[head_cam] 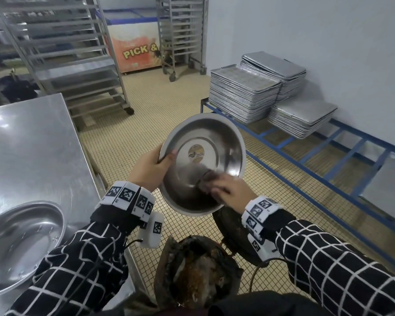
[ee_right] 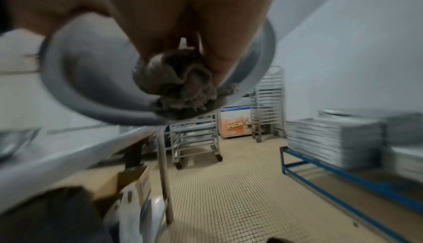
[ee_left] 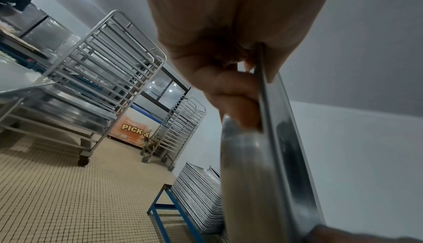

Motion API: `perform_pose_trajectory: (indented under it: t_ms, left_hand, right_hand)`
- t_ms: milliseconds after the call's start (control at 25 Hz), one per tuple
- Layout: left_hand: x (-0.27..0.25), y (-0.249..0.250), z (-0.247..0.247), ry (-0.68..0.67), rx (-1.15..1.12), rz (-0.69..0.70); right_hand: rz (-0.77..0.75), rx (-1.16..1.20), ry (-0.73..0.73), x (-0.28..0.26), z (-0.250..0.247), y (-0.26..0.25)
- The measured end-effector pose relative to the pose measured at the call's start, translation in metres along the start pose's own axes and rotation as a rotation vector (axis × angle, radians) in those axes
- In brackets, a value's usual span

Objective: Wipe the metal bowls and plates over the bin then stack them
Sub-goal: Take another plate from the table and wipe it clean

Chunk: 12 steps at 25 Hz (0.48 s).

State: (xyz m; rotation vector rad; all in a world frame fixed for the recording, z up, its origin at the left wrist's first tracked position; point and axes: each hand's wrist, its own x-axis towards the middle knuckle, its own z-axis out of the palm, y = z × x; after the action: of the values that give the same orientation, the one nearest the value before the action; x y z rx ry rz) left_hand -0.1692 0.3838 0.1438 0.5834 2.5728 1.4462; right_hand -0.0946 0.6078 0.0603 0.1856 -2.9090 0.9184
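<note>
From the head camera: the metal bowl is tilted up above the bin, its open face toward the person. The left hand clamps the bowl's left rim, thumb inside. The right hand presses a bunched grey rag against the bowl's lower inner wall. Left of the bowl, a second bowl sits on the steel table.

Left wrist camera: fingers curl behind the bowl's rim.

Right wrist camera, blurred: the rag is gripped against the bowl, near its rim.
</note>
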Motion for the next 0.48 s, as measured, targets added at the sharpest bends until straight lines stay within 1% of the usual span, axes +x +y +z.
perform_pose_trajectory:
  t_ms: [80, 120, 160, 200, 240, 280, 320, 400, 480]
  left_hand:
    - [0.001, -0.002, -0.001, -0.002, -0.017, -0.004]
    - [0.001, -0.003, -0.001, -0.006, -0.015, -0.004]
    - [0.002, -0.002, 0.001, -0.014, -0.015, -0.003]
    - [0.002, -0.001, 0.002, -0.025, -0.021, -0.001]
    - [0.003, 0.000, 0.003, -0.035, -0.038, -0.001]
    - [0.003, 0.002, 0.004, -0.041, -0.066, -0.003]
    - [0.004, 0.003, 0.003, -0.042, -0.098, -0.004]
    - [0.004, 0.002, 0.004, -0.036, -0.133, -0.005]
    - [0.004, -0.001, 0.003, 0.001, -0.148, 0.012]
  right_hand:
    - [0.140, 0.101, 0.302, 0.009, -0.012, 0.003]
    - [0.164, 0.147, 0.418, 0.015, -0.019, 0.002]
    - [0.151, 0.156, 0.497, 0.022, -0.024, 0.001]
    - [0.109, 0.130, 0.539, 0.029, -0.029, 0.000]
    - [0.048, 0.080, 0.547, 0.035, -0.032, 0.000]
    - [-0.009, 0.001, 0.514, 0.039, -0.032, 0.002]
    - [-0.042, -0.101, 0.449, 0.042, -0.031, 0.004]
    - [-0.044, -0.250, 0.333, 0.039, -0.020, 0.008]
    - [-0.052, -0.245, 0.310, 0.033, -0.008, 0.009]
